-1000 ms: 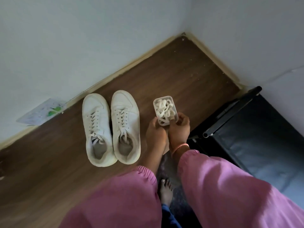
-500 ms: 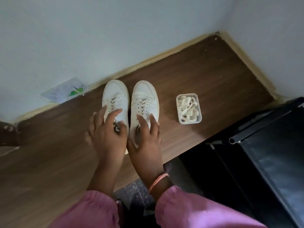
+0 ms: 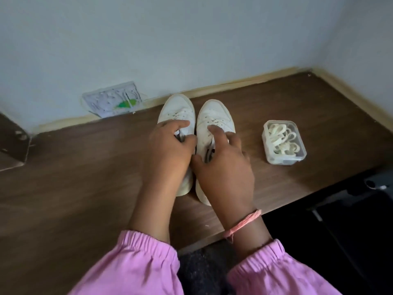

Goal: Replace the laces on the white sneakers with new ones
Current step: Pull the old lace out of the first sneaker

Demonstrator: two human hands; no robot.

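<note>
Two white sneakers are standing side by side on the brown wooden tabletop (image 3: 85,188), toes pointing away from the person toward the wall, so their long axes are running straight out from the body. The left hand (image 3: 168,150) is resting over the left sneaker (image 3: 177,109), its fingers curling around the tongue and lace area near the collar, apparently gripping the shoe's top. The right hand (image 3: 223,165) is lying over the right sneaker (image 3: 214,116), thumb hooking at the inner collar and index finger reaching forward along the old laces; whether it is actually pinching a lace cannot be told. Each hand is sitting directly above its own shoe, heels nearest the wrists, so any pull on the laces will likely be running back toward the person. The clear plastic container (image 3: 282,160) holding the new laces (image 3: 281,138) is standing well apart to the right, nearer the right hand. Both shoes are still laced, so the job appears to be only at its start.
</note>
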